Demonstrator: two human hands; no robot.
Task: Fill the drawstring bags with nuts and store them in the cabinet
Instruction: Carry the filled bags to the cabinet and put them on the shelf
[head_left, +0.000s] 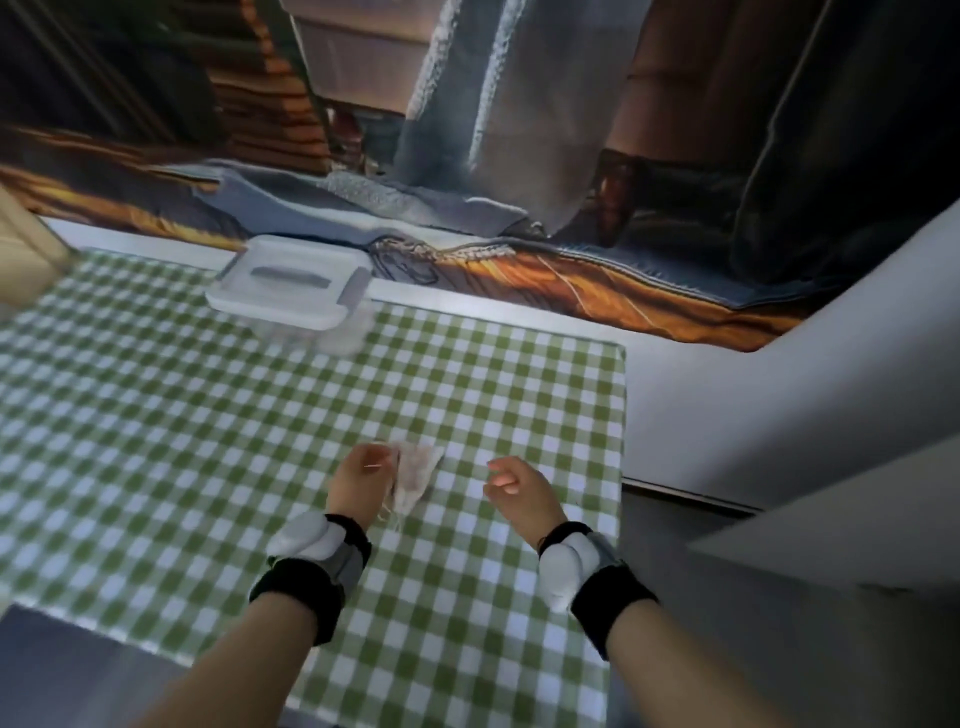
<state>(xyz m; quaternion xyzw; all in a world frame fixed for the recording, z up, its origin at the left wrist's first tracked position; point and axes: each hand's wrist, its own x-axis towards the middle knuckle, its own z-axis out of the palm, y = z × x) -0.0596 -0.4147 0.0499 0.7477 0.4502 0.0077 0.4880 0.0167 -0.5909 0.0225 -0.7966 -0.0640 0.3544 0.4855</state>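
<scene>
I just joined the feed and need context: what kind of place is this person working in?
Probably a home, perhaps a kitchen or dining corner. A green checked tablecloth covers the table, a lidded plastic food container sits at its far edge, and a printed wall hanging hangs behind. White cabinet-like surfaces stand to the right.

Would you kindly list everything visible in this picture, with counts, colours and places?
Tablecloth: one, green and white checked, covering the table.
Container: one, clear plastic with a white clip lid shut on it, at the far edge of the tablecloth; contents too blurred to tell.
Drawstring bag: one, pale and sheer, held in the left hand just over the cloth.
Wall hanging: one, brown and grey print, behind the table.
Cabinet: one, white, at the right.
Wrist bands: two, black with white and grey units.
Left hand: closed on the bag.
Right hand: loosely curled, empty.
</scene>
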